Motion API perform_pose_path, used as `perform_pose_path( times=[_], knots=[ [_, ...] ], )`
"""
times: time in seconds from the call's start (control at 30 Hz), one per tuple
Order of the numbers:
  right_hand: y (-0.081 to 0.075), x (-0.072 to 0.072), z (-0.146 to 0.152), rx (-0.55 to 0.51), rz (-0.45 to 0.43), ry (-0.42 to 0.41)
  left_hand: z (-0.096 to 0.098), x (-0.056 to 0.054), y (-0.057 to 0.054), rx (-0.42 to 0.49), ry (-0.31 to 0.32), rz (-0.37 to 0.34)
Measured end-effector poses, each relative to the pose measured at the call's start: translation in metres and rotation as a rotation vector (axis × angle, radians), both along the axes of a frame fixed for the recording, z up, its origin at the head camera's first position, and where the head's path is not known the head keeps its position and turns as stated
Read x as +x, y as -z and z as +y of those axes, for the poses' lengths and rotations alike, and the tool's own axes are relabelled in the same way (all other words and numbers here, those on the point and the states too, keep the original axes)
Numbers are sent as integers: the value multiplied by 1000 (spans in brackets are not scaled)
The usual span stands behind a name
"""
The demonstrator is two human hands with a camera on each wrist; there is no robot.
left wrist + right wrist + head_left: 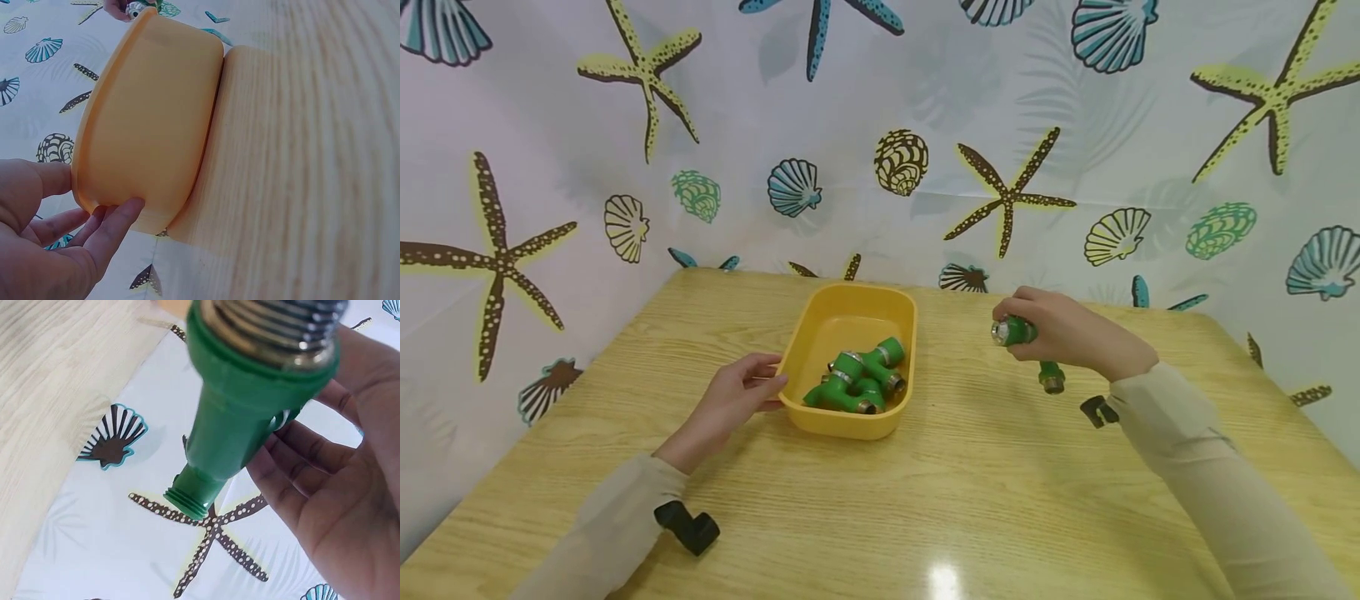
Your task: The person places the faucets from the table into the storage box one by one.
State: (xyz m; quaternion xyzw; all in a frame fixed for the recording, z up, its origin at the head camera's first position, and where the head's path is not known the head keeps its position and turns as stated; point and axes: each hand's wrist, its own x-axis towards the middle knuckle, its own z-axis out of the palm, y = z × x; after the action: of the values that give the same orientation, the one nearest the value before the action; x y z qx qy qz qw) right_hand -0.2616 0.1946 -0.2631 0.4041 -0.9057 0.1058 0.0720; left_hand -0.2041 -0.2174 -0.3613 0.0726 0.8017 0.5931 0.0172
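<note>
My right hand (1054, 327) holds a green pipe fitting (1019, 331) above the table, right of the yellow tub. In the right wrist view its threaded metal end (275, 328) faces the camera, and a narrower ribbed green end (187, 494) points away; the fingers curl behind its body. My left hand (741, 393) touches the left side of the yellow tub (799, 337), thumb by the rim. The left wrist view shows fingertips (134, 206) against the tub's outer wall. Inside, several similar green fittings (857, 379) with metal ends lie in a pile at the near end.
The tub stands on a light wood-grain table (887, 508). Behind the table and at its sides hangs a white cloth (850, 108) printed with starfish and shells. A black wrist mount (687, 527) is on the left sleeve, and another black mount (1099, 411) is by the right cuff.
</note>
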Motion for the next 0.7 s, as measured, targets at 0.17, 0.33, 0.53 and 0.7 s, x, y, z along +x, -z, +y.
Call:
perform_pose_path(
  times=[0.17, 0.33, 0.53, 0.7],
  knots=[
    [-3, -4, -16, 30, -2, -12, -1, 0, 0, -7, -5, -5],
    [-3, -7, -31, 38, 8, -29, 0, 1, -1, -4, -6, -2],
    [-5, -12, -48, 55, 13, -61, 0, 0, 0, -8, -16, -12],
    [-6, -14, -61, 81, 7, -76, -1, -2, 2, -9, -16, -18]
  ],
)
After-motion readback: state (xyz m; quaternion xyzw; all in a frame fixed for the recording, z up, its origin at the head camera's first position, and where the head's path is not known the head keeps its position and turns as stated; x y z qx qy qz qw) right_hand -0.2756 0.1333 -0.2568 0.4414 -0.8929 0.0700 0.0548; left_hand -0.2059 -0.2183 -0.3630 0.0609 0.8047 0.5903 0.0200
